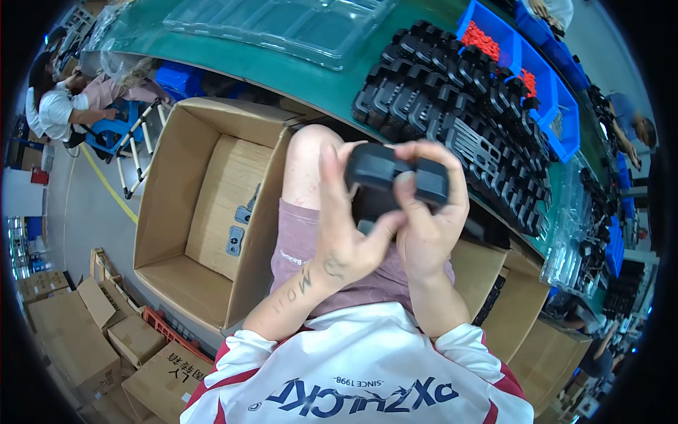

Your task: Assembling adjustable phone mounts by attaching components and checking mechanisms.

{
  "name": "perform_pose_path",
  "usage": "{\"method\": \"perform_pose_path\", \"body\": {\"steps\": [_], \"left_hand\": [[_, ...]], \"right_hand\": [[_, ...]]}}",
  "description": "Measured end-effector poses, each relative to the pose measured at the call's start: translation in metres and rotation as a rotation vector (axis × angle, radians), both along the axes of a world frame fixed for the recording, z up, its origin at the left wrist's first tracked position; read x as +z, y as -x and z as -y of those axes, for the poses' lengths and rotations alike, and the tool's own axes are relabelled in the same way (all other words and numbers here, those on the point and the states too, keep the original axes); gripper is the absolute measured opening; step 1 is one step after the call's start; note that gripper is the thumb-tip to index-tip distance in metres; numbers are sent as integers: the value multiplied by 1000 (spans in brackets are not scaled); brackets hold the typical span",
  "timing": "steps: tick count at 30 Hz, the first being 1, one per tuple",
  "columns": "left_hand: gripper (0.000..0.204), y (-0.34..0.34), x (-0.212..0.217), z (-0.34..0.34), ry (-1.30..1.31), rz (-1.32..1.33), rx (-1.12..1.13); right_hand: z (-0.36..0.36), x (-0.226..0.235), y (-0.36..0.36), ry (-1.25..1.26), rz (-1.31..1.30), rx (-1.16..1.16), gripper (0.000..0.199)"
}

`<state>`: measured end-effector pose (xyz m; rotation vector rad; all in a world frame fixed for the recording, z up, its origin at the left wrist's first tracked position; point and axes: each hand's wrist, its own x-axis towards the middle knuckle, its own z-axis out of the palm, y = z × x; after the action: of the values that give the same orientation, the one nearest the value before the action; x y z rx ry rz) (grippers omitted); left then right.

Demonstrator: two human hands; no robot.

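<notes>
Casing (373, 167), black, motion-blurred, frame centre | your left hand (344, 237) and right hand (432, 225) both gripping it | open carton (169, 191), left of centre

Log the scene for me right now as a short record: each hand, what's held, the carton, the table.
Left hand: on the left side of the black part
Right hand: gripping its right side
Held: black part, motion-blurred; one piece or two, cannot tell
Carton: open, left of the legs, grey pieces inside
Green table: clear tray, rows of black parts, blue bins, some with red pieces
</notes>
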<state>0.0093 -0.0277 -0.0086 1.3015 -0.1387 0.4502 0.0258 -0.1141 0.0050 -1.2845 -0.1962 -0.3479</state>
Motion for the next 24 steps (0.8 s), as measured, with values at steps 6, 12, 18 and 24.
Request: {"method": "perform_pose_path", "body": {"steps": [6,12,18,24], "left_hand": [[86,7,-4,-35,307,-68,-249],[81,10,-14,-56,446,-94,-581],[72,-5,-12,-48,715,34,-368],[69,-17,-7,-59,836,63,-219]], "right_hand": [[-24,22,14,-272,-227,367,59],[-13,7,4,91,-426,601,78],[-16,4,19,400,-136,608,92],[-23,-16,38,509,-20,470,106]]}}
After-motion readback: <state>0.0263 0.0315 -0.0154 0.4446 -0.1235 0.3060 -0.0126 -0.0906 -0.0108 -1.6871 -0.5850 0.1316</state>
